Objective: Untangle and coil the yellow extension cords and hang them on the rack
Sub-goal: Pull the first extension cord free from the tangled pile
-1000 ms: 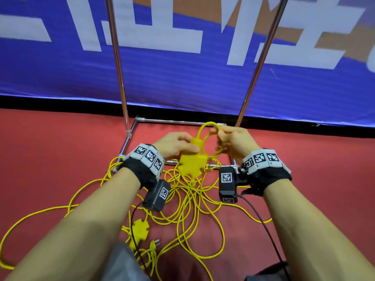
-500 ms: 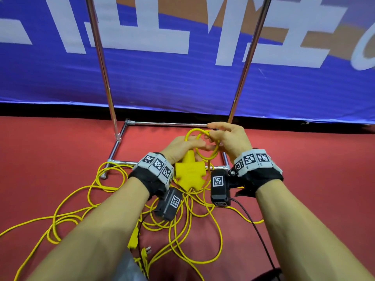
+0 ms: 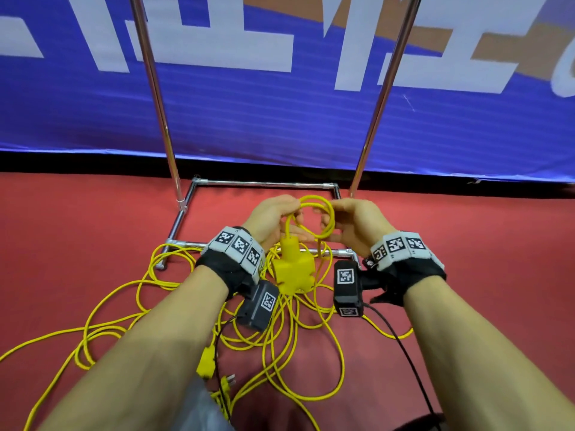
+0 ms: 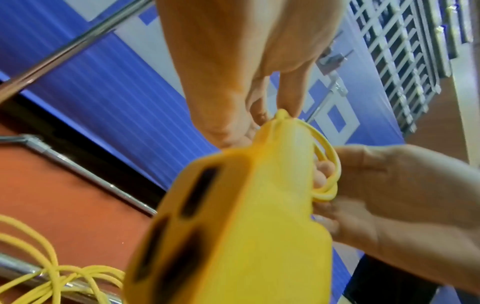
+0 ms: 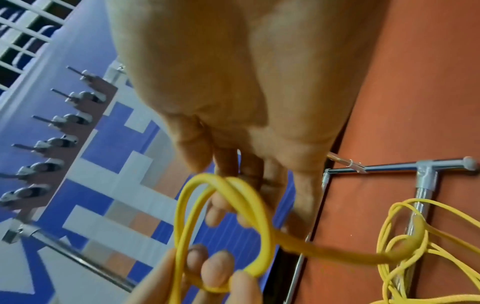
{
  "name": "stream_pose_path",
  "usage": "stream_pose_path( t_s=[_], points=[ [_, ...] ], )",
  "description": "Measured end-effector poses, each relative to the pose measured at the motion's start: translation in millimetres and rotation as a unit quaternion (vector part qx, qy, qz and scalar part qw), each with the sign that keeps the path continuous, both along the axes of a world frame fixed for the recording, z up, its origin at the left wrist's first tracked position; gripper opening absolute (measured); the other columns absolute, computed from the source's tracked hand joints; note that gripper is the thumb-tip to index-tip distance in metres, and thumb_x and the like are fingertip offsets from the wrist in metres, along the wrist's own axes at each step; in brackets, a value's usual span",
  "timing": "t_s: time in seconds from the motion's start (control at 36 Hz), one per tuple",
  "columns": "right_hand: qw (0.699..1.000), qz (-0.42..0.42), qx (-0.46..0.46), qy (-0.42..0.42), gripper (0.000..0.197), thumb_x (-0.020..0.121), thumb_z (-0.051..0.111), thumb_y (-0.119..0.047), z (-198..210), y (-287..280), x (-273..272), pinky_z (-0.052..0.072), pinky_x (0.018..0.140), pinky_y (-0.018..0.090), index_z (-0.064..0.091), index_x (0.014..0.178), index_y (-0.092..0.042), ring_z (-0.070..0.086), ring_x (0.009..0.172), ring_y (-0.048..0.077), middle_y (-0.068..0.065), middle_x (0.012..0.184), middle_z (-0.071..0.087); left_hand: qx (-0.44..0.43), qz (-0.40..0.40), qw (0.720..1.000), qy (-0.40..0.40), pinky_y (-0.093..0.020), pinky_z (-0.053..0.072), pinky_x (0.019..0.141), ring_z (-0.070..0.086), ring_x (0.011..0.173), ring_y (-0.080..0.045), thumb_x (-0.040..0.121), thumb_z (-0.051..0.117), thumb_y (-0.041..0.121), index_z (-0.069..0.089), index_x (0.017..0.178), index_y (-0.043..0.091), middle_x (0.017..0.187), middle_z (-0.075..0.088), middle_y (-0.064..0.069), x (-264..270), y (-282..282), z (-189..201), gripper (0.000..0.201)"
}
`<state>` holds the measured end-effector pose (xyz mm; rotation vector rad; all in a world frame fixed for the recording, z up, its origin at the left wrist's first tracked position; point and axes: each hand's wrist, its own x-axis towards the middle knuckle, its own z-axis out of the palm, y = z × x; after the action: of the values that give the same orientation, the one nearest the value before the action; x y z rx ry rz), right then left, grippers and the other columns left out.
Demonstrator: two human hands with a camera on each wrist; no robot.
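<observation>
A person's left hand [image 3: 270, 220] and right hand [image 3: 354, 223] meet over the first small coil [image 3: 314, 219] of a yellow extension cord, held in the air at 12 o'clock from the wrists, in front of the base of a metal rack [image 3: 264, 183]. The left hand's fingers are curled round the near side of the loops and the cord's neck, with the yellow socket block [image 3: 294, 270] hanging below at 6 o'clock from the coil. The right hand's fingers are hooked through the loops from the 3 o'clock side, thumb closing on them; the right wrist view shows about two turns [image 5: 223, 222] laid together, and the left wrist view shows the socket block [image 4: 233, 226] close against the camera.

By the look of it the job is only just begun. Nearly all the cord [image 3: 280, 343] lies loose and crossed over itself on the red floor [image 3: 77, 228], spreading from 6 o'clock out to 9 o'clock below the forearms, some of it draped over the rack's near bar. A second yellow socket piece [image 3: 206, 362] and a plug [image 3: 228, 381] lie in the heap at 6 o'clock, which suggests at least one more cord to free. Nothing hangs on the rack's uprights in the part that shows; its top is out of view. Untangling, winding and hanging all appear to remain
</observation>
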<state>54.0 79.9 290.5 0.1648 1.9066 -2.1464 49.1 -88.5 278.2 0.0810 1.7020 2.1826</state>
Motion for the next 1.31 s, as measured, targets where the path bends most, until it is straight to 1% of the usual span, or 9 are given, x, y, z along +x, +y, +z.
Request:
stream_pose_path(
  t_s=[0.17, 0.33, 0.47, 0.64, 0.81, 0.94, 1.03, 1.19, 1.31],
  points=[
    [0.984, 0.002, 0.131, 0.117, 0.027, 0.091, 0.061, -0.01, -9, 0, -1, 0.038, 0.056, 0.033, 0.071, 0.066, -0.008, 0.048, 0.057, 0.023, 0.01, 0.059, 0.054, -0.137, -0.025, 0.984, 0.106, -0.024, 0.05, 0.041, 0.063, 0.043, -0.021, 0.094, 0.042, -0.01, 0.051, 0.09, 0.012, 0.068, 0.048, -0.009, 0, -10, -3, 0.025],
    [0.981, -0.008, 0.165, 0.105, 0.02, 0.092, 0.06, -0.005, -1, -12, -2, 0.061, 0.064, 0.039, 0.064, 0.074, 0.002, 0.056, 0.064, 0.019, 0.012, 0.069, 0.052, -0.181, -0.043, 0.969, 0.163, -0.027, 0.052, 0.041, 0.064, 0.045, -0.019, 0.096, 0.055, 0.004, 0.054, 0.087, 0.012, 0.074, 0.051, -0.01, 5, -8, -4, 0.012],
    [0.983, -0.087, 0.133, 0.094, 0.019, 0.092, 0.058, -0.003, 2, -19, -5, 0.06, 0.062, 0.049, 0.063, 0.074, -0.001, 0.057, 0.066, 0.02, 0.011, 0.069, 0.053, -0.197, 0.017, 0.967, 0.159, -0.037, 0.056, 0.052, 0.068, 0.051, -0.028, 0.097, 0.052, 0.006, 0.052, 0.083, 0.008, 0.067, 0.057, -0.013, 2, -7, -6, 0.015],
    [0.969, -0.205, 0.116, 0.071, 0.025, 0.088, 0.049, 0.001, -3, 0, -10, 0.046, 0.049, 0.027, 0.058, 0.068, -0.011, 0.053, 0.051, 0.012, 0.006, 0.062, 0.05, -0.07, 0.097, 0.991, 0.064, -0.033, 0.061, 0.061, 0.07, 0.056, -0.026, 0.101, 0.034, -0.001, 0.048, 0.08, 0.001, 0.073, 0.059, -0.017, -10, -17, -1, 0.026],
    [0.986, -0.153, 0.032, 0.06, 0.038, 0.088, 0.031, 0.013, 2, -9, -5, 0.06, 0.053, 0.04, 0.041, 0.062, -0.011, 0.045, 0.042, 0.009, 0.005, 0.061, 0.036, -0.001, 0.084, 0.996, 0.008, -0.04, 0.059, 0.064, 0.067, 0.056, -0.032, 0.1, 0.038, 0.006, 0.046, 0.072, 0.001, 0.068, 0.058, -0.017, -9, -13, -3, 0.03],
    [0.98, -0.168, -0.095, 0.044, 0.036, 0.095, 0.023, 0.011, 12, -11, 1, 0.057, 0.049, 0.038, 0.039, 0.07, -0.01, 0.039, 0.054, 0.016, 0.008, 0.066, 0.033, -0.047, 0.054, 0.997, 0.03, -0.03, 0.05, 0.073, 0.065, 0.066, -0.019, 0.1, 0.036, 0.008, 0.035, 0.059, 0.013, 0.066, 0.07, -0.006, -6, -15, -8, 0.041],
    [0.961, -0.183, -0.205, 0.02, 0.03, 0.099, 0.026, 0.007, 20, -12, 3, 0.058, 0.051, 0.04, 0.039, 0.077, -0.008, 0.04, 0.057, 0.019, 0.009, 0.069, 0.034, -0.054, 0.029, 0.998, 0.0, -0.038, 0.052, 0.077, 0.067, 0.07, -0.023, 0.103, 0.036, 0.018, 0.042, 0.072, 0.015, 0.07, 0.07, 0.0, -2, -18, -8, 0.032],
    [0.903, -0.196, -0.379, -0.044, 0.015, 0.101, 0.033, 0.004, 28, -18, 6, 0.047, 0.039, 0.024, 0.043, 0.093, -0.004, 0.046, 0.052, 0.019, 0.01, 0.067, 0.047, -0.071, -0.023, 0.997, -0.002, -0.05, 0.049, 0.092, 0.062, 0.086, -0.031, 0.106, 0.031, 0.028, 0.056, 0.095, 0.023, 0.097, 0.061, -0.017, 11, -6, -12, 0.028],
    [0.89, -0.217, -0.4, -0.016, 0.016, 0.1, 0.03, 0.008, 25, -15, 4, 0.058, 0.054, 0.046, 0.044, 0.098, 0.0, 0.045, 0.057, 0.019, 0.012, 0.072, 0.046, -0.081, -0.042, 0.995, -0.032, -0.054, 0.039, 0.103, 0.052, 0.108, -0.031, 0.103, 0.036, 0.039, 0.061, 0.099, 0.03, 0.112, 0.054, -0.019, 14, -3, -10, 0.027]
  ],
)
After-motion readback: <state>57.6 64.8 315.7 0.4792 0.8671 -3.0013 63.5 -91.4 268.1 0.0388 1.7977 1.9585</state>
